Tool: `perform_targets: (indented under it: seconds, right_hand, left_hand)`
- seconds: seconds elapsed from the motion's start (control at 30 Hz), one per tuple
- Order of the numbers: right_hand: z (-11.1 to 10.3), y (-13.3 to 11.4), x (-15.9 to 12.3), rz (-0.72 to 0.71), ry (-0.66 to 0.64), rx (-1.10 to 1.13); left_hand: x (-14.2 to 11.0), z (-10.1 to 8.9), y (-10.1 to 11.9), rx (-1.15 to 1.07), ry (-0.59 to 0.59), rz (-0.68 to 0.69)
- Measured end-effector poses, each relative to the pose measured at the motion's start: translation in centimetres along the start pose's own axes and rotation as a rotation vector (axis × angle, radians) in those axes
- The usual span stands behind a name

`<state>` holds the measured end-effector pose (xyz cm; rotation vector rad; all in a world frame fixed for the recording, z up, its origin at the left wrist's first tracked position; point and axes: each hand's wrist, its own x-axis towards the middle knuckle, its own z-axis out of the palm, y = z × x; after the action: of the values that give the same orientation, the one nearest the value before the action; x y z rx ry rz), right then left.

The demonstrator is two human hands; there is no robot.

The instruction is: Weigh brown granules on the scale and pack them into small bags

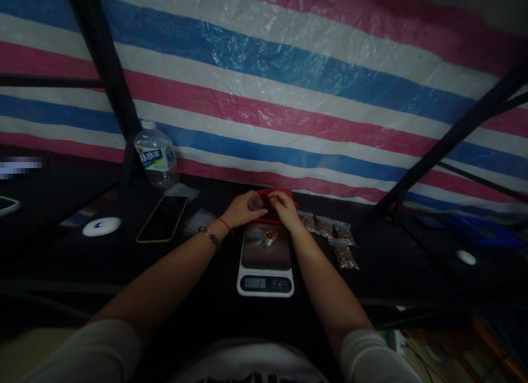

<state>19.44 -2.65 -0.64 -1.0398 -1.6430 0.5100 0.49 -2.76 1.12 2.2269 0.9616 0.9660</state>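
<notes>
My left hand (243, 209) and my right hand (284, 207) meet just beyond a white kitchen scale (266, 281), above a red container (275, 194). The left fingers pinch a small clear plastic bag (256, 201). The right fingers curl closed against the same spot; what they grip is too small to name. A small metal cup (270, 237) with brownish contents stands on the scale's platform. Several small filled bags (330, 234) lie to the right of the scale.
A water bottle (155, 159) stands at the back left beside a black pole. A phone (163, 218) lies flat left of the scale, with a white round device (101, 226) further left. A striped tarp (289, 86) hangs behind the dark table.
</notes>
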Motion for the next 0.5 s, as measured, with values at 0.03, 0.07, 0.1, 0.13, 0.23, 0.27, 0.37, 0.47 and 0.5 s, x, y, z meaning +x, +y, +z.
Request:
perform_targets:
  seconds: [0.03, 0.07, 0.1, 0.13, 0.23, 0.27, 0.37, 0.47, 0.5]
  right_hand:
    - [0.0, -0.4, 0.0, -0.024, -0.026, 0.03]
    - [-0.1, -0.7, 0.0, -0.05, -0.066, 0.051]
    - [-0.1, -1.1, 0.0, -0.071, -0.116, 0.061]
    - [-0.1, -1.4, 0.0, -0.079, -0.171, 0.059]
    - [0.0, -1.9, 0.1, -0.043, -0.333, 0.002]
    - [0.1, -1.9, 0.1, -0.032, -0.377, -0.028]
    - [0.4, -1.7, 0.4, -0.043, -0.465, -0.115]
    - [0.6, -1.2, 0.7, -0.081, -0.457, -0.182]
    - [0.6, -1.0, 0.8, -0.092, -0.449, -0.194]
  left_hand:
    - [0.1, 0.2, -0.1, 0.058, 0.057, -0.059]
    - [0.2, 0.3, -0.1, 0.116, 0.094, -0.106]
    - [0.2, 0.5, 0.0, 0.17, 0.107, -0.135]
    - [0.2, 0.6, 0.1, 0.22, 0.103, -0.145]
    - [0.2, 0.9, 0.5, 0.349, 0.048, -0.106]
    - [0.2, 1.1, 0.7, 0.381, 0.027, -0.082]
    - [0.3, 1.3, 1.1, 0.421, -0.033, -0.005]
    - [0.4, 1.3, 1.5, 0.403, -0.056, 0.044]
    - [0.4, 1.2, 1.7, 0.393, -0.054, 0.05]
